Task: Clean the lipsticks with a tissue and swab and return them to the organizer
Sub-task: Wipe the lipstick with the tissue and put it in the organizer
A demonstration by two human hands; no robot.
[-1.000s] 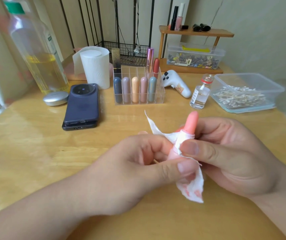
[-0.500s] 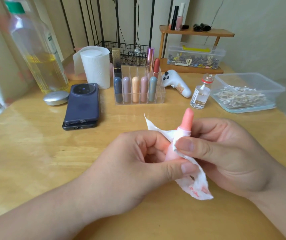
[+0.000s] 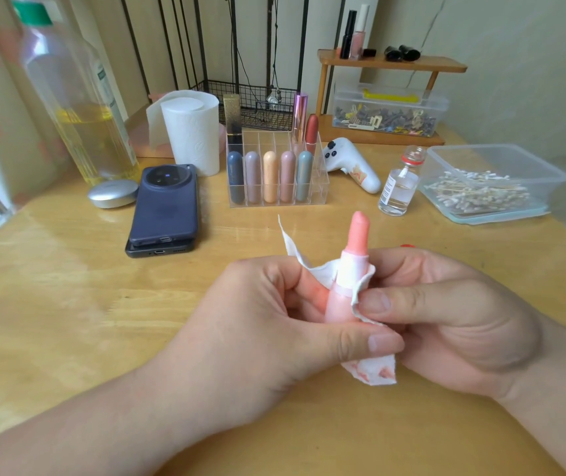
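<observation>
An open pink lipstick [image 3: 357, 235] stands upright between my hands, its coral stick extended above a pale pink tube. My left hand [image 3: 274, 324] grips the tube's base. My right hand [image 3: 446, 314] pinches a white tissue [image 3: 370, 369], stained pink, around the tube's collar. The clear acrylic organizer [image 3: 321, 187] sits behind on the table with several capped lipsticks in its front row and three taller ones at the back. A clear tub of cotton swabs [image 3: 494, 166] lies at the right.
Two stacked phones [image 3: 164, 207] and a silver disc [image 3: 113, 193] lie at the left, behind them a big oil bottle [image 3: 79, 97] and a paper roll [image 3: 192, 132]. A white controller [image 3: 350, 163] and small glass vial [image 3: 399, 187] stand right of the organizer. A wooden shelf [image 3: 391, 63] is at the back.
The tissue has slid down from the stick's base to the tube's collar, so more of the white collar shows. Both hands kept their hold and stayed in place.
</observation>
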